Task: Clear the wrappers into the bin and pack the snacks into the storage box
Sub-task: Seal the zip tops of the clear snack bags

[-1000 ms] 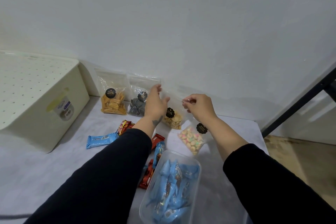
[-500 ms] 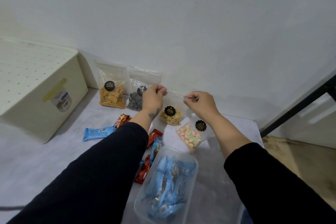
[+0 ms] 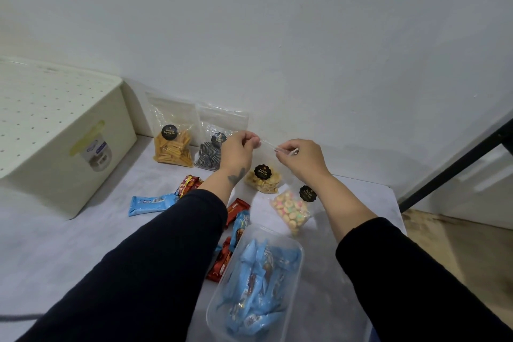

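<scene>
Clear plastic is what you have pinched: your left hand (image 3: 240, 151) and right hand (image 3: 301, 158) each grip one end of the top edge of the pouch of pale round crackers (image 3: 263, 179), which is raised by the wall. Just beside it lies a pouch of pastel biscuits (image 3: 291, 209). Behind your left wrist stand pouches of yellow sticks (image 3: 173, 148) and dark spiral biscuits (image 3: 208, 158). Nearer you, the clear storage box (image 3: 298, 254) holds blue-wrapped bars (image 3: 255, 289); red bars (image 3: 219, 266) lie beside it. At far left sits a cream lidded bin (image 3: 55, 133).

Left hand (image 3: 241, 150) and right hand (image 3: 300, 157) raised, fingertips pinched, arms outstretched
</scene>
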